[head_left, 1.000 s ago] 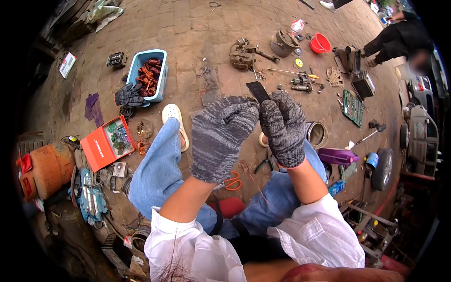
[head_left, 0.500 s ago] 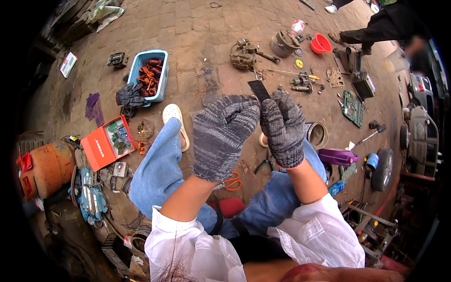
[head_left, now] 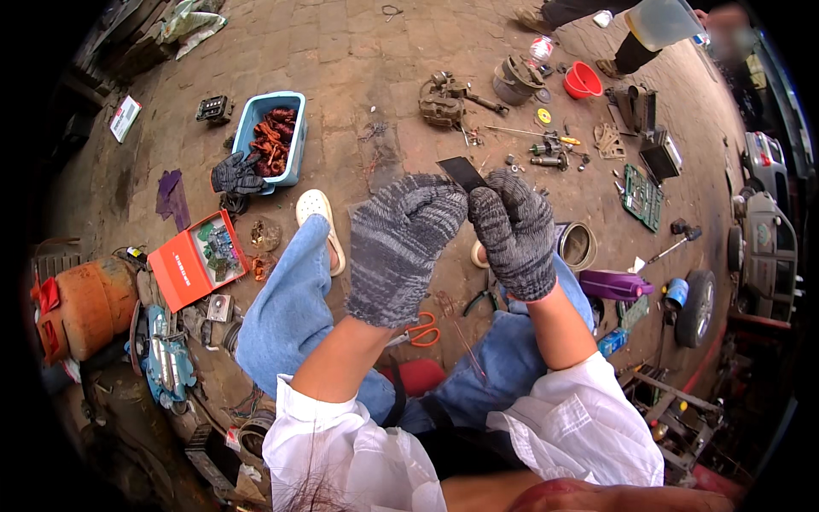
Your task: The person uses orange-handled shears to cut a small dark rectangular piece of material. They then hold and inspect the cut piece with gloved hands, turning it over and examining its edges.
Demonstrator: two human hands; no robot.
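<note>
Both my hands wear grey-and-black knitted gloves and meet above my lap. My right hand pinches a thin, flat black strip between thumb and fingers; its far end sticks out up and left. My left hand is closed just beside it, fingertips against the strip's lower edge and the right fingers. Whatever the left fingers hold is hidden. Fine copper-coloured wires show below the hands over my lap. Orange-handled scissors lie under my left wrist, and dark-handled pliers between my legs.
A blue tub of copper coils has a spare glove on its rim. At left are an orange box and a rusty gas cylinder. At right lie a green tool case, a purple container and a wheel.
The black strip has tipped further left and lower in my right fingers. My left hand has shifted slightly. A person at the upper right has moved, carrying a translucent bucket.
</note>
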